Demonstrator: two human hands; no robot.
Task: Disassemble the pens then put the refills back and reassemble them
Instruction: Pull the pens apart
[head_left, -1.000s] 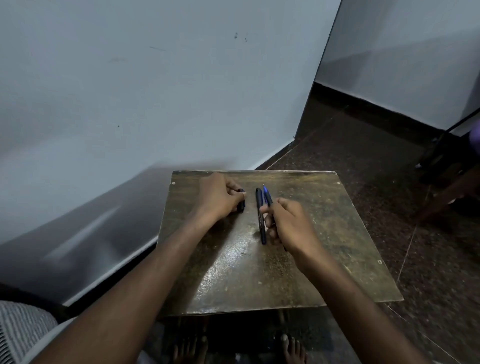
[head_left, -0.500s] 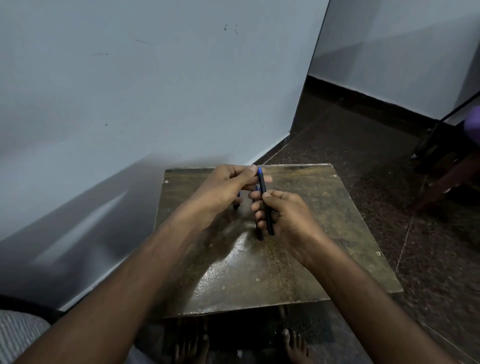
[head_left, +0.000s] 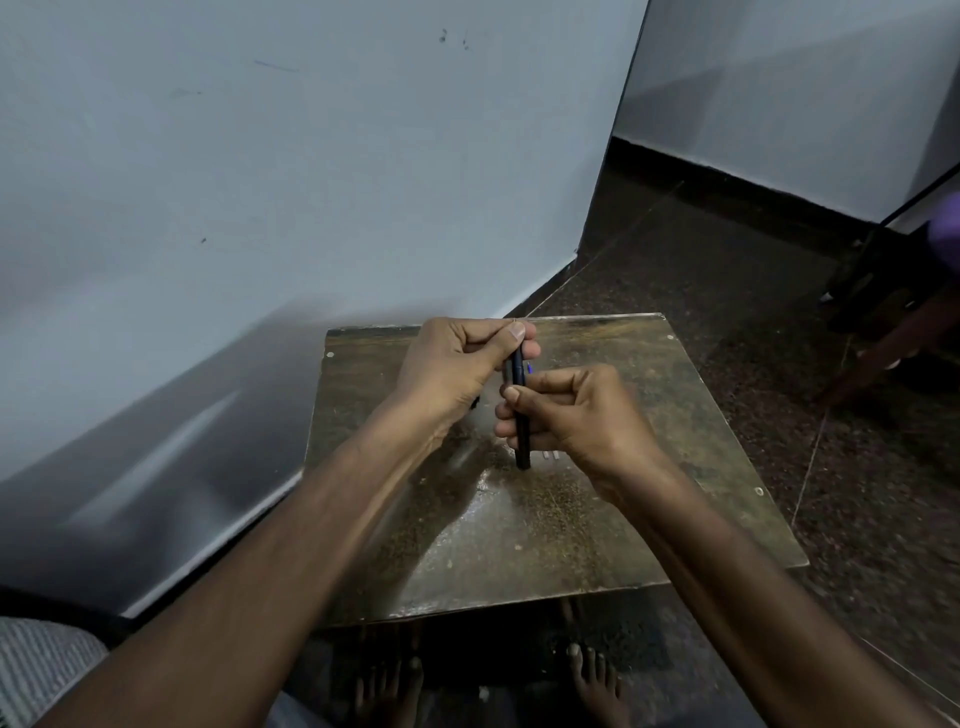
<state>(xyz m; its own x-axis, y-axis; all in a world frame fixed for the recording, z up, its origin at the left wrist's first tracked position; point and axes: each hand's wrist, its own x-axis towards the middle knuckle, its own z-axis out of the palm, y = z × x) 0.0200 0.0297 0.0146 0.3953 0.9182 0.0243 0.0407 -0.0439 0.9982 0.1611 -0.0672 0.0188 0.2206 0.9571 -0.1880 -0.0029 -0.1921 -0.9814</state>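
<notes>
A dark blue pen (head_left: 521, 415) is held upright-ish above the small brown table (head_left: 597, 519). My left hand (head_left: 457, 369) pinches its far end between thumb and fingers. My right hand (head_left: 566, 415) is wrapped around its middle and lower barrel, the near tip sticking out below my fingers. A second dark pen (head_left: 507, 370) lies on the table just behind, mostly hidden by my hands. A small blue bit (head_left: 529, 368) shows between my hands. A dark piece (head_left: 475, 401) peeks out under my left hand.
A pale wall runs along the left and behind the table. Dark speckled floor lies to the right, with dark wooden furniture legs (head_left: 883, 332) at the far right. My bare feet (head_left: 592, 680) show below the table's front edge.
My right hand lifted the blue pen off the table and my left hand came over from the dark piece to grip the pen's far end. Both hands now hold the pen.
</notes>
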